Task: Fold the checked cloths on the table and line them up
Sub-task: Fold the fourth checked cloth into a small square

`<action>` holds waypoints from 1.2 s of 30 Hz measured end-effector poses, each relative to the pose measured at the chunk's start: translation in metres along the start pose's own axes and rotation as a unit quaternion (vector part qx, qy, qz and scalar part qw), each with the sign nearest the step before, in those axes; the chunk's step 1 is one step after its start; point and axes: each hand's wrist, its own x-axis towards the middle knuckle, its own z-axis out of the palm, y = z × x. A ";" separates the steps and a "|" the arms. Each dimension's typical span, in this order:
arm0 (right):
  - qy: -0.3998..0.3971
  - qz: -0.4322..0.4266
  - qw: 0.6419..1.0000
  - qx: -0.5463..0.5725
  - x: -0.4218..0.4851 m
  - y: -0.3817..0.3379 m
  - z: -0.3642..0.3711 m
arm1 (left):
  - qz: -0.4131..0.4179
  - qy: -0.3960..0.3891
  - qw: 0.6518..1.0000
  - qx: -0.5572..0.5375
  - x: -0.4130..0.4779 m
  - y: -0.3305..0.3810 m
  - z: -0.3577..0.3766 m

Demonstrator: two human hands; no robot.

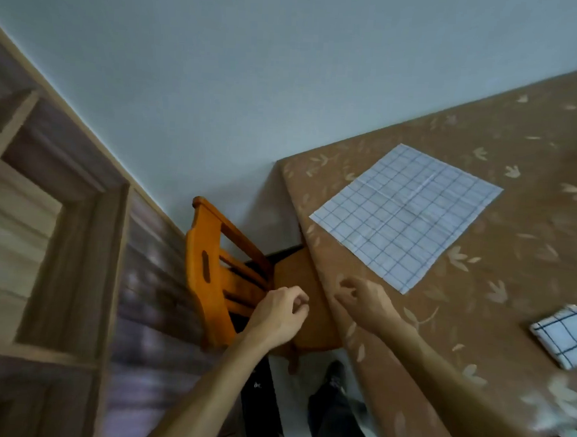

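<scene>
— Where does the open cloth [406, 216] lie from the hands?

— Up and to the right of them in the frame. It is spread flat on the brown tablecloth [520, 237], turned like a diamond, with its lowest corner pointing down toward the right hand [364, 299]. It looks about square, so I see no long axis; the old fold creases cross it from edge to edge.

— Which hand is nearer?

— The right one, I'd say. It hovers at the table's edge, near that lowest corner but not touching it. The left hand [277, 313] is further to the left, off the table, over the orange wooden chair [207, 271].

— Are they holding anything?

— Nothing that I can see. Both are loosely curled, fingers bent in toward the thumb, empty.

— How many cloths?

— Two in view. One open, in the middle right of the frame. One already folded [567, 335], a small packet with darker checks, at the right edge, lower down, well apart from the open one.

— So the next move?

— My guess is a reach up and right to the near corner, the right hand first, the left needing to cross over the table edge.
</scene>
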 end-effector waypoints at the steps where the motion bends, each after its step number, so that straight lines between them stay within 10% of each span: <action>1: 0.024 0.015 1.000 0.008 0.009 0.008 -0.003 | 0.010 -0.004 1.000 -0.001 0.015 0.003 0.002; 23: 0.183 0.132 0.967 -0.120 0.071 0.149 0.029 | 0.197 -0.008 0.960 0.200 0.242 0.037 0.105; 36: 0.197 0.157 0.967 0.042 0.096 0.143 -0.008 | 0.254 -0.049 0.945 0.200 0.262 0.035 0.077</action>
